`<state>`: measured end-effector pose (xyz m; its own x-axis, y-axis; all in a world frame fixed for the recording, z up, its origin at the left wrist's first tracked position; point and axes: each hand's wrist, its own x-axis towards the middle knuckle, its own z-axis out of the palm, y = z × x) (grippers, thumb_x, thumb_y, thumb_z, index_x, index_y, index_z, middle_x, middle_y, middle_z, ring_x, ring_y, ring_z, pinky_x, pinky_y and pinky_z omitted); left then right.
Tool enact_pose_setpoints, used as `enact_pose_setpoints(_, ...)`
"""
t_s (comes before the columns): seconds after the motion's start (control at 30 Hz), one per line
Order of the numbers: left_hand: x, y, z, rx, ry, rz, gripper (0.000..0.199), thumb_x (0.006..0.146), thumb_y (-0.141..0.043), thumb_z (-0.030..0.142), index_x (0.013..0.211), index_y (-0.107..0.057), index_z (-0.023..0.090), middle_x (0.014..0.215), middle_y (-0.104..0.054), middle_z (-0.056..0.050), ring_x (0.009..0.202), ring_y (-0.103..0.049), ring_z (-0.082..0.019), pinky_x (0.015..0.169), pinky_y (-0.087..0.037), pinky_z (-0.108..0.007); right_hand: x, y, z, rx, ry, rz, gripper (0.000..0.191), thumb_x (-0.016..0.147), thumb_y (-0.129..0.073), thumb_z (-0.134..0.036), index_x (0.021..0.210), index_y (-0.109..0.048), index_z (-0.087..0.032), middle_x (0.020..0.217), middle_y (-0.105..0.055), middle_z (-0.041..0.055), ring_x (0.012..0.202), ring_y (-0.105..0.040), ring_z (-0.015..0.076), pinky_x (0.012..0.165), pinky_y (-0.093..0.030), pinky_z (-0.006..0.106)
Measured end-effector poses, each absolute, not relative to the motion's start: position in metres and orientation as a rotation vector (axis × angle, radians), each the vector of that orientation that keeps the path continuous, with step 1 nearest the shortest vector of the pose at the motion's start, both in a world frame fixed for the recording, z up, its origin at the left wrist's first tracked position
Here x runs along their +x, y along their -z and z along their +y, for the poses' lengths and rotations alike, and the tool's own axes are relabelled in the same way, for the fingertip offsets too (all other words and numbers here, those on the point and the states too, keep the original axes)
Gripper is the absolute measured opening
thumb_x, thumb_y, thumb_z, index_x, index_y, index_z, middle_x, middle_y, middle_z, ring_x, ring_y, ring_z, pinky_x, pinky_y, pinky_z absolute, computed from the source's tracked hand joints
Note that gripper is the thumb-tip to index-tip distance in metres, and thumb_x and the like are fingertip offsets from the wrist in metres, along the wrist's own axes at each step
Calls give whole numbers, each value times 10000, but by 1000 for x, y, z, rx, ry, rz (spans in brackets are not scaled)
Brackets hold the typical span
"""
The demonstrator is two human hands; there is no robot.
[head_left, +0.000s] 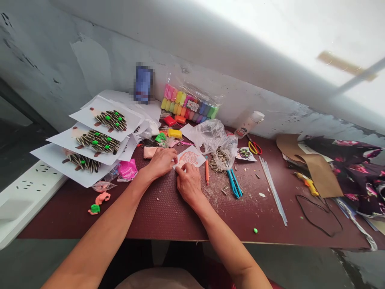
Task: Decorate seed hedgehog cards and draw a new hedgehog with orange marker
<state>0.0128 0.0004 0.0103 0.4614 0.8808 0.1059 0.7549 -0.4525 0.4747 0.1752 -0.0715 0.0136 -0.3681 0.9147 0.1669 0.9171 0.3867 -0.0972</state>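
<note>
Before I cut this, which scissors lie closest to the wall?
The red-and-yellow-handled scissors, beside the white bottle; the blue-handled scissors lie farther from the wall, next to the sunflower seeds.

- Tabletop: dark maroon, finely dimpled pattern.
- Paper card: white, orange-pink scale pattern.
- Paper sheets: white.
- Sunflower seeds: black with white stripes, bright green clay dots on top.
- Clay bars: rows of pink, yellow, orange, green, blue.
- Scissors: yellow and red loops.
- Plastic cutter: bright blue, black parts.
- Cloth: dark purple, pink floral print.
</note>
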Motion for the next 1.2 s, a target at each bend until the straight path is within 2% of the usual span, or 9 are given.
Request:
enact_pose_setpoints(0.37,12,-8,2,2376,-488,1380,225,822,-555,134,808,-763,220,1038,-743,-55,978,-660,-243,875,-439,-389,177,-15,-70,-1579,-53,-2443,278,926,-538,-135,1120,-729,-191,1013,-616,84,930,-496,216,829,-347,327)
enact_pose_setpoints(0.53,13,-7,2,2376,-497,1383,233,814,-554,120,805,-762,224,1051,-744,-51,1002,-657,-249,886,-436,-393,185,-15,-65,-1695,-2,-2339,261,947,-527,-142,1052,-760,-200,995,-608,87,920,-495,218,821,-338,334)
enact_pose_setpoints(0.73,13,-7,2,2371,-503,1381,237,820,-549,125,803,-763,225,1057,-742,-57,1002,-657,-248,898,-439,-395,186,-18,-62,-1769,13,-2393,341,993,-491,-163,1235,-714,-253,1038,-596,93,938,-490,220,817,-322,337)
enact_pose_setpoints(1.0,14,-7,0,2370,-503,1381,239,832,-522,127,839,-741,220,1041,-735,-60,1024,-647,-250,916,-438,-401,182,-24,-61,-1855,38,-2452,354,1040,-444,-228,1297,-680,-285,1103,-585,112,991,-491,236,842,-315,347)
enact_pose_setpoints(1.2,14,-6,0,2376,-518,1376,236,838,-526,139,890,-741,222,1038,-734,-60,1021,-646,-254,907,-437,-405,180,-24,-59,-1867,72,-2456,355,1048,-422,-244,1288,-681,-273,1080,-584,125,991,-496,251,844,-322,360)
